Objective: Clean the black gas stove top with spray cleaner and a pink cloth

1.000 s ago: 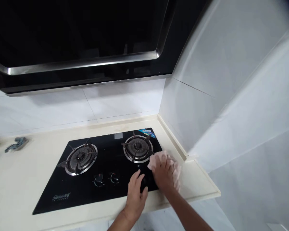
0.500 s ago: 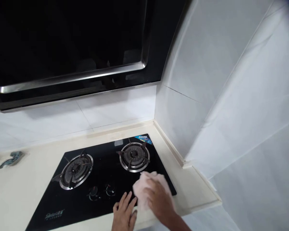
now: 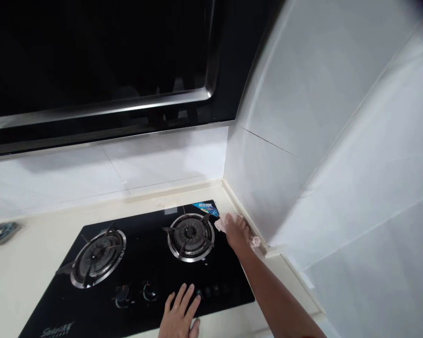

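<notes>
My right hand (image 3: 238,234) grips a pale pink cloth (image 3: 228,220) and presses it on the counter strip between the gas stove and the right wall. The cloth is bunched, with one end sticking out past my fingers. My left hand (image 3: 181,310) rests with fingers spread at the front edge of the black glass gas stove (image 3: 144,253). Two burners sit on the stove: a right burner (image 3: 191,237) close to the cloth, and a left burner (image 3: 98,258). Two control knobs (image 3: 122,295) lie left of my left hand.
A black range hood (image 3: 109,117) hangs low over the back of the stove. White tiled wall (image 3: 303,141) closes off the right side. On the cream counter (image 3: 31,249) at far left lies a small blue-grey item (image 3: 3,232), too blurred to name.
My right hand has moved the cloth from the stove's front right area up and right to the counter beside the wall. My left hand stays at the front edge, and the view has shifted slightly.
</notes>
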A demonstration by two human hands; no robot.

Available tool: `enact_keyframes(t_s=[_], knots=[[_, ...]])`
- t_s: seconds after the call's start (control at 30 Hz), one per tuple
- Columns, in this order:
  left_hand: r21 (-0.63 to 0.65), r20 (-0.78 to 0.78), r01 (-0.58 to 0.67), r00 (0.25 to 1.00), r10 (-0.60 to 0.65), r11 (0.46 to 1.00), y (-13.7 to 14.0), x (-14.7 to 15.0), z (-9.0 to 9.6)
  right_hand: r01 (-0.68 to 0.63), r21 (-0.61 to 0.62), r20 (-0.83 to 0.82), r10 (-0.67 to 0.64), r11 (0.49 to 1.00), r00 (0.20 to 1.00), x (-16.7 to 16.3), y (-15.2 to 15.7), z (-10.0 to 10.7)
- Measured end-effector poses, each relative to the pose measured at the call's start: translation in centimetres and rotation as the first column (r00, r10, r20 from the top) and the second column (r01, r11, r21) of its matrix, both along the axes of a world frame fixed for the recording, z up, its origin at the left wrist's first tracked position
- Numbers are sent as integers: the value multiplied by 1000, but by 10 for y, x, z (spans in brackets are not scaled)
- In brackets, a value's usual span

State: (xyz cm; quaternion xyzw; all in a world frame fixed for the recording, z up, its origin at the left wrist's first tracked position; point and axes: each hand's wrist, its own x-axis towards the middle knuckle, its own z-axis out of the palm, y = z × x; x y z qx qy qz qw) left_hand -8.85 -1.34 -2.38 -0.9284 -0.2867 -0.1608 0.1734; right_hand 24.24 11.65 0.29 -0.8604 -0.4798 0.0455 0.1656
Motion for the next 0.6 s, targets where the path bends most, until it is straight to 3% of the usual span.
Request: enact_keyframes(t_s=[0.1, 0.17, 0.3, 0.4, 0.5, 0.6], knots=[[-27, 19, 14, 1000, -13, 1000, 2, -2, 1, -9, 6, -20, 9, 1000, 1000, 4, 18, 8], [-78, 41, 8, 999, -5, 997, 3, -1, 4, -28, 16, -16, 28, 999, 999, 2, 2, 7], [-121, 70, 7, 998, 2, 993, 1, 3, 10, -58, 40, 58, 56, 998, 997, -5, -96, -22], [-102, 76, 12, 997, -4, 995, 0, 4, 13, -130, 59, 155, 120, 990, 981, 17, -186, -49], [-133, 84, 1, 996, 10, 991, -2, 5, 15, 37, 49, 195, -46, 998, 980, 63, -237, -54], [-205, 85, -7, 996, 25, 979, -3, 6, 17, 269, 16, 159, -268, 963, 950, 90, -236, -41]])
